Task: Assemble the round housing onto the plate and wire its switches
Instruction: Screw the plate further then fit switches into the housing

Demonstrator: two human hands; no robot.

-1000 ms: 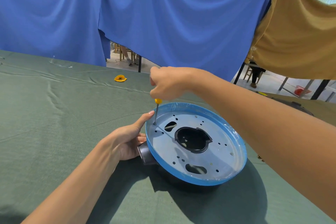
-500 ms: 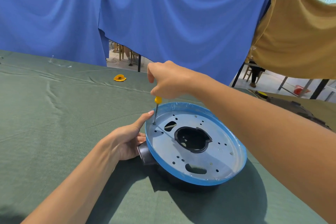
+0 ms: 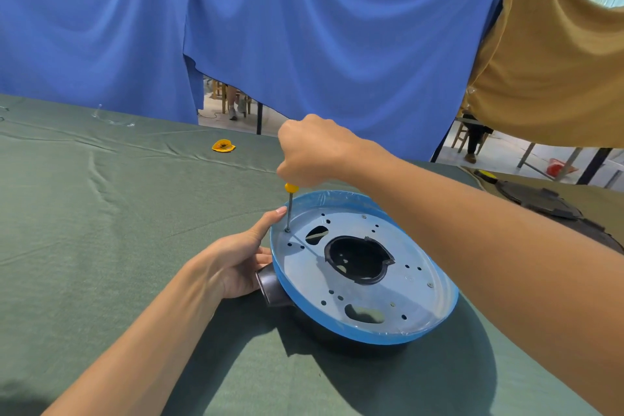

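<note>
Right now my right hand (image 3: 314,152) is a closed fist, its fingers (image 3: 291,168) wrapped tight round the handle of a screwdriver (image 3: 289,204). Only the yellow end of that handle pokes out beneath them. The thin metal shaft drops nearly straight down from my fist, and its tip sits in a small hole just inside the near-left edge of the plate (image 3: 418,311).

That plate lies directly below and to the right of my right fingers. It is a round grey disc with a raised blue rim, many small holes, two oval slots and a big dark opening in the middle. It sits on top of the dark round housing (image 3: 270,285), whose short tube sticks out from under the rim on the left.

My left hand (image 3: 233,263) holds the plate's left edge. The thumb lies straight along the rim, its tip just beside the screwdriver shaft. The other fingers (image 3: 261,259) curl in under the rim next to the tube; how they end I cannot tell.

Everything rests on a desk (image 3: 101,246) covered in green cloth. Well beyond my left fingers lies a small yellow piece (image 3: 223,146). Far off to the right of my right arm sit some dark parts (image 3: 547,204). A blue curtain (image 3: 304,27) and a tan cloth (image 3: 557,61) hang behind the desk.
</note>
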